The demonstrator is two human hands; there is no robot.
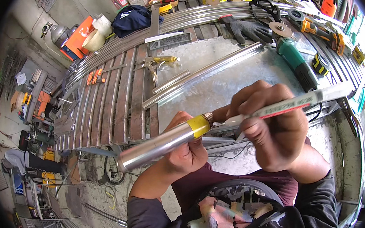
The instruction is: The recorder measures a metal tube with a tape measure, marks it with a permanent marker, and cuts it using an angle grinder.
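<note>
A short shiny metal tube [155,150] is in my left hand [189,153], tilted so its right end is higher. Yellow tape [199,127] wraps around the tube near that right end. My right hand [275,127] is closed on a white marker pen [327,93] with a red stripe. The pen's tip points left at the taped end; whether it touches the metal I cannot tell. Past my hands, a long metal tube [213,72] and a shorter metal tube [172,82] lie on a grey metal sheet [190,102].
On the slatted bench [104,116] lie orange-handled clamps [96,76], a yellow-handled tool [164,59], a green angle grinder [296,62], a yellow-and-black grinder [320,30], a tape measure [320,64] and dark gloves [251,30]. Long tubes [208,14] run along the back. A person [34,161] bends at far left.
</note>
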